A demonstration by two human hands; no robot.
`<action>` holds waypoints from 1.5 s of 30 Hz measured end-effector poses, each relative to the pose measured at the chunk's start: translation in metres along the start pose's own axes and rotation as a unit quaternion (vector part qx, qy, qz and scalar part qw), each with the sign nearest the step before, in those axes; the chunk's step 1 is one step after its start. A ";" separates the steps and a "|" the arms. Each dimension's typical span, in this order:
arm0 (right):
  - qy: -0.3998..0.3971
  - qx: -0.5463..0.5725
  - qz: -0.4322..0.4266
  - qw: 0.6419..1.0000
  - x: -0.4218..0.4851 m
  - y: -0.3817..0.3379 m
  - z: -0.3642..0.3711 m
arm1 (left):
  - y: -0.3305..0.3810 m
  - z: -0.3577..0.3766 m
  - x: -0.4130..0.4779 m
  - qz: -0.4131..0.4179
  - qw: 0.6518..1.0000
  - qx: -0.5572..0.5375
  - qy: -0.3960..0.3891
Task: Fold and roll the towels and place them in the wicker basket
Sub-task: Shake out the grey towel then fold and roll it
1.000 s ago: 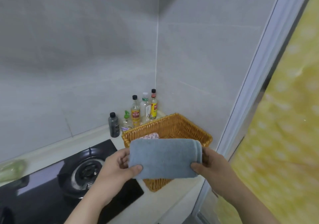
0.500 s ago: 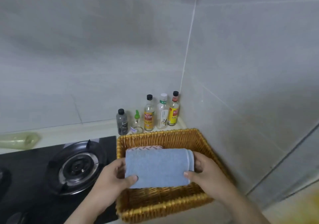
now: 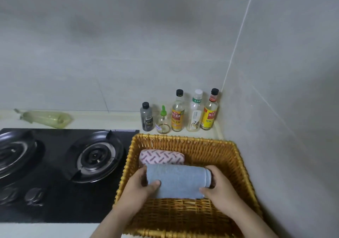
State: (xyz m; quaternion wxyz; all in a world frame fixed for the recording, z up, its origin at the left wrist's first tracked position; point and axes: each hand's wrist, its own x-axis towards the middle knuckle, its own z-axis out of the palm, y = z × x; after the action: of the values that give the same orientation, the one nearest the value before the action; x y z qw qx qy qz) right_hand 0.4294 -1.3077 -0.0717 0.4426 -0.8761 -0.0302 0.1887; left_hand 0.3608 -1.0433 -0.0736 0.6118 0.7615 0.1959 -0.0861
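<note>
Blue towel [image 3: 178, 180] — rolled, lying crosswise inside the basket [image 3: 244, 166], just in front of the pink towel [image 3: 161, 157]; I cannot tell whether it rests on the basket floor.
Left hand [image 3: 136, 190]: I log it gripping the roll's left end, thumb on the front.
Right hand [image 3: 219, 188]: gripping the right end likewise.
Pink towel — rolled, at the basket's back left.
Stove [image 3: 55, 164]: left of the basket.
Bottles [image 3: 178, 111]: five, behind the basket, by the wall.
</note>
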 end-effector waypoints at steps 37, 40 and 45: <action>-0.084 0.038 -0.019 0.996 0.080 0.021 0.078 | 0.006 0.052 0.056 -0.212 0.750 -0.605 0.160; -0.074 -0.030 -0.091 0.993 0.081 0.019 0.076 | 0.005 0.053 0.064 -0.229 0.786 -0.536 0.204; -0.095 -0.111 -0.119 0.982 0.087 0.024 0.077 | -0.002 0.055 0.075 -0.226 0.798 -0.513 0.222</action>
State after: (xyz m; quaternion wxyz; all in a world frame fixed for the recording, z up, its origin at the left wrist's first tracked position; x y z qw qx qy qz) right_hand 0.4793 -1.2441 -0.1580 0.3566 -0.8883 -0.1964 0.2123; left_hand 0.4335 -1.0816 -0.1163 0.8158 0.2692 0.5080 0.0626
